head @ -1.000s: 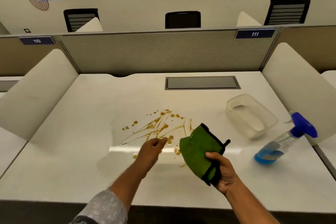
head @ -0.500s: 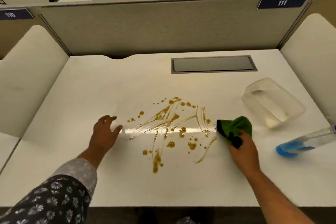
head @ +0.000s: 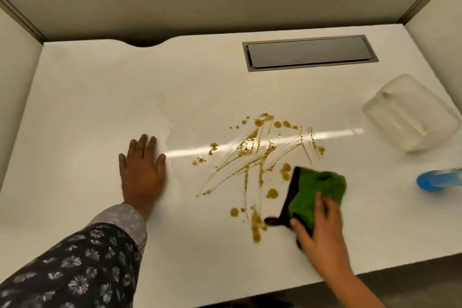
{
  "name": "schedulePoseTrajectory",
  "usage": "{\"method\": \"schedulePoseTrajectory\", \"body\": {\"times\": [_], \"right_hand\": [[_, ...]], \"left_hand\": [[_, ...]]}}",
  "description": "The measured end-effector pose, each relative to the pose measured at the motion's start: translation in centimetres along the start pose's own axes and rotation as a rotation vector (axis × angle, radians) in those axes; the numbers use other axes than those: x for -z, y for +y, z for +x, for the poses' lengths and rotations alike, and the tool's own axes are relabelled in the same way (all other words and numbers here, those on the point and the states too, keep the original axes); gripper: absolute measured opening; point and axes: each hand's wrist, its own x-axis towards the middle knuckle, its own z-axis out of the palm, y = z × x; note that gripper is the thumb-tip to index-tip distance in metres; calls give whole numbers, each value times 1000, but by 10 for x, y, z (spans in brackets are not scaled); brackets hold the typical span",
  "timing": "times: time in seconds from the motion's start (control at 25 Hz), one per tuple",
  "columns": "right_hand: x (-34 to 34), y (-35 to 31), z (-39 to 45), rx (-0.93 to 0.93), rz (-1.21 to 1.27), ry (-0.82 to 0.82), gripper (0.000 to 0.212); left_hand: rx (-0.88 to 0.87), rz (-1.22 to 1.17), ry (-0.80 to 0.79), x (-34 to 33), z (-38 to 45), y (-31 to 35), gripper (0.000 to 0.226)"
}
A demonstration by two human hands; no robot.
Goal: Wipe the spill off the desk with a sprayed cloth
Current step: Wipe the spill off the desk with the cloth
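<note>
Cloth, soft and light, lies bunched on the surface under the right hand, which presses and grips its near edge; a flat palm should spread it better. Left hand rests open, flat, empty. Beyond, the spill looks thin, smeary, likely sticky.
</note>
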Motion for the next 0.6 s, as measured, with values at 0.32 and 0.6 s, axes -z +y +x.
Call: {"method": "schedulePoseTrajectory", "body": {"times": [0.32, 0.6], "right_hand": [[-62, -71, -2, 592, -352, -13, 87], [32, -11, 188, -2, -199, 144, 84]], "left_hand": [[-4, -1, 50, -10, 6, -7, 66], [22, -22, 67, -10, 6, -5, 66]]}}
